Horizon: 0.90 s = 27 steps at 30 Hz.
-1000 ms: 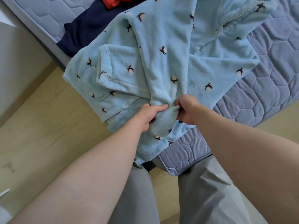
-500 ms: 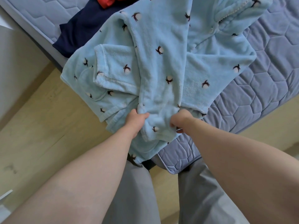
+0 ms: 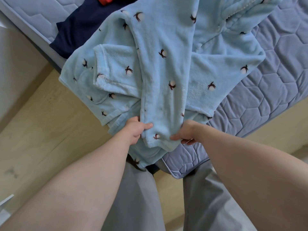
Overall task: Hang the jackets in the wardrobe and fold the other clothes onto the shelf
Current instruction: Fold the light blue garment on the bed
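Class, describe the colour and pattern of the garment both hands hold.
The garment is light blue, dotted with white puffs on dark sprigs; head view.

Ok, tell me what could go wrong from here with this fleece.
The fleece garment overhangs the mattress corner; a pull may slide it to the floor. It seems to overlap the navy garment; a tug from the left hand and right hand might drag that along.

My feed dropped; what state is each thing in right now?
Fleece: spread on mattress, one long part folded across its middle, hem overhanging.
Left hand: grips that part's left edge.
Right hand: grips its right edge.
Navy garment: unfolded, on mattress.
Red garment: atop navy, mostly cropped.
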Each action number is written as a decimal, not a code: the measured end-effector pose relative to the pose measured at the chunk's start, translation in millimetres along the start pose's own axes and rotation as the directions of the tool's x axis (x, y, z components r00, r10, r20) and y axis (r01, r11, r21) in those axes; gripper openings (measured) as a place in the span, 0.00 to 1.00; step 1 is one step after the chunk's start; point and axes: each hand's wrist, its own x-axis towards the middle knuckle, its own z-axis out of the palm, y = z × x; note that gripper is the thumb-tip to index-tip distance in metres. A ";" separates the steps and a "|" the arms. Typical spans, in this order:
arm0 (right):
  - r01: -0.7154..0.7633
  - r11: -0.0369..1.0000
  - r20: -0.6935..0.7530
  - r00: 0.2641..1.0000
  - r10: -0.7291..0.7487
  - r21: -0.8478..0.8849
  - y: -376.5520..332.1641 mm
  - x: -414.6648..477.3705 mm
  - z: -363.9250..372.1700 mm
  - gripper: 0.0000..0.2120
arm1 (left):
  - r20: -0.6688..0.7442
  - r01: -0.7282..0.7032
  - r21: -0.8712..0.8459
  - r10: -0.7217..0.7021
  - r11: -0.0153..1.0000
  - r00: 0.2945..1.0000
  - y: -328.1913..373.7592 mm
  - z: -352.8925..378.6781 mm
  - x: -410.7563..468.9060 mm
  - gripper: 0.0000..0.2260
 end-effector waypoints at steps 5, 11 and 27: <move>0.021 0.976 0.059 0.998 -0.008 -0.217 -8.1 -6.3 -7.6 0.22 | 0.036 0.110 -0.010 -0.110 0.994 0.993 8.2 2.6 4.7 0.23; -0.010 0.901 0.169 0.981 0.092 -0.435 -42.1 -28.2 -26.2 0.20 | -0.097 0.087 0.910 0.004 0.406 0.995 65.1 25.5 -14.4 0.10; 0.595 0.719 -0.730 0.659 -0.181 0.358 -218.7 -58.8 -246.7 0.21 | -0.340 -0.325 0.097 0.338 0.941 0.877 299.1 29.1 25.3 0.19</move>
